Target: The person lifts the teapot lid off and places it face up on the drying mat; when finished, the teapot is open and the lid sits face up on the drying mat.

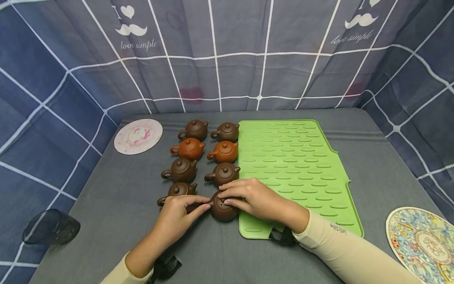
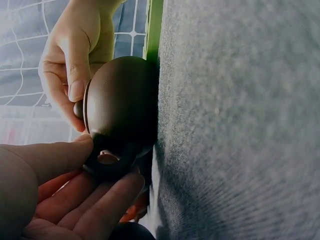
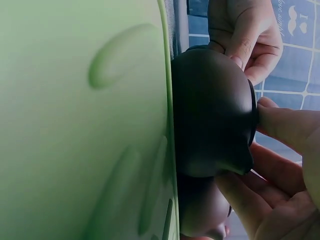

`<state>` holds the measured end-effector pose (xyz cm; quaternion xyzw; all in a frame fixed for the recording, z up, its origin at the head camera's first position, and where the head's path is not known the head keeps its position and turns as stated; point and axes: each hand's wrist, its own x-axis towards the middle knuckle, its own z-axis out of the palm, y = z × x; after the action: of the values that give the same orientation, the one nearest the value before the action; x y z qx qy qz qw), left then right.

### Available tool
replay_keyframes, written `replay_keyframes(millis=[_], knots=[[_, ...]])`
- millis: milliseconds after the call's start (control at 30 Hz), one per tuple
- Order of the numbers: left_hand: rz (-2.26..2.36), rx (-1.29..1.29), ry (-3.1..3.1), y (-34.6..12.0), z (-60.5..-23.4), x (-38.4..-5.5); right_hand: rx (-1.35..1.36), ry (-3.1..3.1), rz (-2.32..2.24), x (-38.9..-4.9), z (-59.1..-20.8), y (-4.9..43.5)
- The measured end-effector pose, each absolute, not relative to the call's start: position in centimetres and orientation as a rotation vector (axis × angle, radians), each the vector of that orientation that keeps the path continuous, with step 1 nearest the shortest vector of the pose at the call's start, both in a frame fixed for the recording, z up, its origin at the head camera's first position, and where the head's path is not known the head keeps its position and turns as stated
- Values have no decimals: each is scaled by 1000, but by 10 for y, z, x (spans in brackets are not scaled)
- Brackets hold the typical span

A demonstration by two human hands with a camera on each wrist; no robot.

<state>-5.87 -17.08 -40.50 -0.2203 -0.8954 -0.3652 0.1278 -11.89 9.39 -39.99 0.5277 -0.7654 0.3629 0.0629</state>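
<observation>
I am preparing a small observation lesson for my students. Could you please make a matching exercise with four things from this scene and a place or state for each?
Things
1. dark brown, round teapot
2. bright green, rectangular mat with raised ovals
3. white, round, flat disc with pink print
4. dark, see-through cup

Places or states
A. far left part of the grey table
B. between the left hand and the right hand, touched by both
C. near left side, closer to the person
D. immediately right of the other teapots

Pairs: 1-B, 2-D, 3-A, 4-C
</observation>
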Motion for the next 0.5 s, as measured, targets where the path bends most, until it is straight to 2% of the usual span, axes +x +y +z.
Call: replay_keyframes(millis=[500], knots=[[-1074, -681, -2567, -172, -407, -61, 1588, -2285, 1103, -118, -398, 93]])
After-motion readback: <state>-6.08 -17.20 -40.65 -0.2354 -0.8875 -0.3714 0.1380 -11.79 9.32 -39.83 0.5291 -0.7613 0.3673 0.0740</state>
